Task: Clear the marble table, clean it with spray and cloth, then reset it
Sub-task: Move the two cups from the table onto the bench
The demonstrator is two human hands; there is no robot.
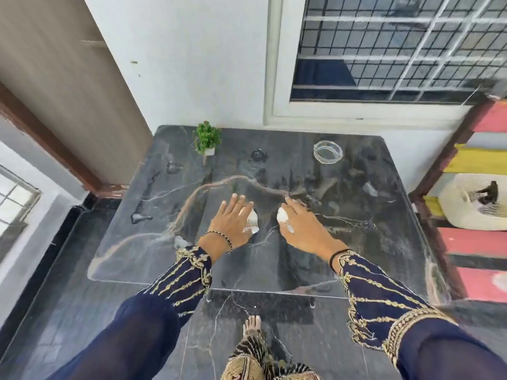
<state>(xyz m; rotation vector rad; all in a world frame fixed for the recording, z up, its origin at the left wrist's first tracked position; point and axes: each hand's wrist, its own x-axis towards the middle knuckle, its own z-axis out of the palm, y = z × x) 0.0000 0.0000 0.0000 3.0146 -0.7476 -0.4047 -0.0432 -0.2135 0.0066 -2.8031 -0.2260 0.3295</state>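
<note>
Dark marble forms the table [356,215] against a white wall, under a barred window [397,50]. At its far edge stand a small plant [207,138], a dark object [258,155] too small to identify, and a glass ashtray [327,151].

We see both hands over the table's centre, palms down. The left hand [233,220] has its fingers spread, with a crumpled white scrap [251,222] under its thumb side. The right hand [299,223] covers a second white scrap [284,219] at its inner edge. We cannot tell whether either hand has closed on its scrap; the fingers look extended rather than curled.

We judge the step to be clearing: gathering loose scraps before any spraying.

Risks from here:
- Light paper may slide on polished marble if pressed flat rather than pinched.
- A sweep toward the far edge could knock the ashtray or plant.
- Loose embroidered sleeves [365,283] may drag across the surface.

Each scrap lies between the two hands, touching its hand's inner edge, well apart from the far-edge items.
</note>
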